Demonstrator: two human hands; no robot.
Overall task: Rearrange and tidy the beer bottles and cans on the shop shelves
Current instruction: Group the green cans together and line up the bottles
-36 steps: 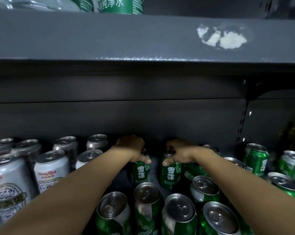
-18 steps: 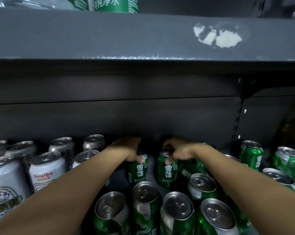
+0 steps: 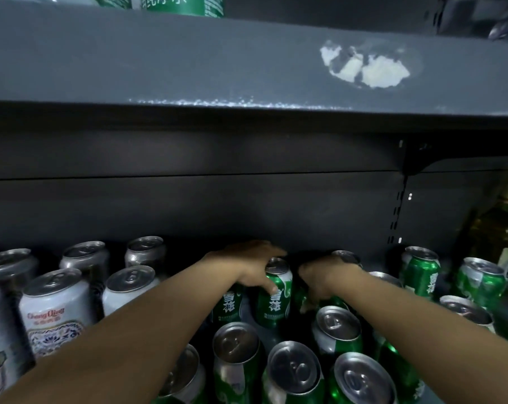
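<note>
Closest to me, at the front of the dark grey metal shelf (image 3: 258, 330), stands a cluster of upright green aluminium beer cans with silver tops (image 3: 295, 371), all nearer than my fingers. My two bare forearms reach over them toward the back.

My left hand (image 3: 248, 268) lies just past these. Its fingers (image 3: 271, 288) curl over the shoulder of one upright green beer can with white lettering (image 3: 274, 298), thumb side draped down its front, so I grip it from above. A second green lettered can (image 3: 228, 306) stands just to the left of it, partly under my wrist, and whether I am touching it I cannot tell.

My right hand (image 3: 324, 279) is just to the right of the gripped can, close beside my left. Its fingers bend downward among the green cans there, but what they have hold of, if anything, is hidden in shadow.

The gripped can's long axis is vertical, directly beneath my left fingers. That hand is the nearer one, so any lift or slide should start there.

Well to the left of my left hand stand white and silver cans with red lettering (image 3: 54, 316). Beyond my fingers is the dark back panel (image 3: 188, 205), and overhead the grey upper shelf edge (image 3: 188, 62).
</note>
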